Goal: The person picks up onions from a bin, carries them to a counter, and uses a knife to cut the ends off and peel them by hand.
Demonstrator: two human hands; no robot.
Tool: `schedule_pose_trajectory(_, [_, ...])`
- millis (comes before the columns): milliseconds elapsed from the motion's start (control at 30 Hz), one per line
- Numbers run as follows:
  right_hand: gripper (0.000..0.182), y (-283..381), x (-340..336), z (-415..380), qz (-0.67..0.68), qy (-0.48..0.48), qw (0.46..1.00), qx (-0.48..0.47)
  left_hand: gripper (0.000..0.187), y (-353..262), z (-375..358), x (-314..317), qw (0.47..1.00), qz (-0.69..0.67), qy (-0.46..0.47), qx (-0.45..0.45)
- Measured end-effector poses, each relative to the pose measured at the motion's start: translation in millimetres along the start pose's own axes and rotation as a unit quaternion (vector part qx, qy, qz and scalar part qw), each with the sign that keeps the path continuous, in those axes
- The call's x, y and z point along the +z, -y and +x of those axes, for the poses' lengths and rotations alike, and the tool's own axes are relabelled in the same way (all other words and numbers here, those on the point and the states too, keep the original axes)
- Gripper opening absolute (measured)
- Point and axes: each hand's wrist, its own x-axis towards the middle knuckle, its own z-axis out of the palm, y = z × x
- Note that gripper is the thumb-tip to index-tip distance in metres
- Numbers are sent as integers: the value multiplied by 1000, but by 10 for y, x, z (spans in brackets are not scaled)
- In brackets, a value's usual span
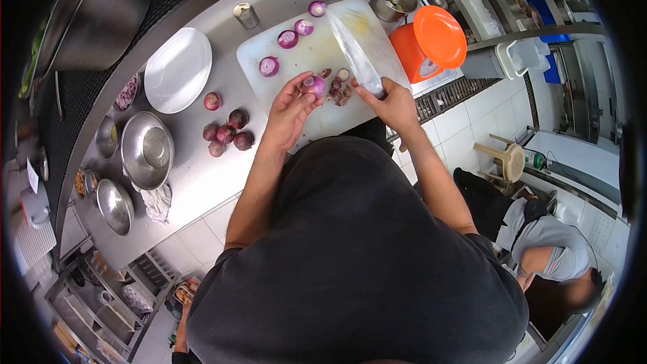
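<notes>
My left hand [291, 109] is closed around a peeled purple onion [314, 85], above the near part of a white cutting board [269, 39]. In my right hand [389, 103] is a large kitchen knife [355, 54], its broad blade pointing away from me over the board. Between my hands lie onion skins and trimmings [339, 92]. Several peeled onions, among them one onion [269, 66] at the left, stand along the board's far left side. Unpeeled red onions [226, 133] sit in a group on the steel counter, left of my left hand.
Left on the counter are a white oval plate [178, 69], a steel bowl [147, 150] and a cloth [157, 202]. An open can [246, 15] stands behind the board. At the right are an orange scale [435, 39] and a steel pot [393, 0]. Another person [551, 246] is at lower right.
</notes>
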Motion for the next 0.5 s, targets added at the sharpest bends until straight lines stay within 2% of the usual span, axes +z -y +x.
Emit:
schedule_pose_trajectory(167, [56, 530, -265, -208, 76, 55, 993, -66, 58, -77, -15, 151, 999, 40, 19, 2])
schedule_pose_trajectory(200, [55, 569, -272, -196, 49, 63, 994, -70, 59, -83, -20, 167, 999, 45, 23, 2])
schedule_pose_trajectory(500, [54, 585, -200, -210, 77, 44, 985, -145, 64, -114, -60, 189, 996, 65, 57, 15])
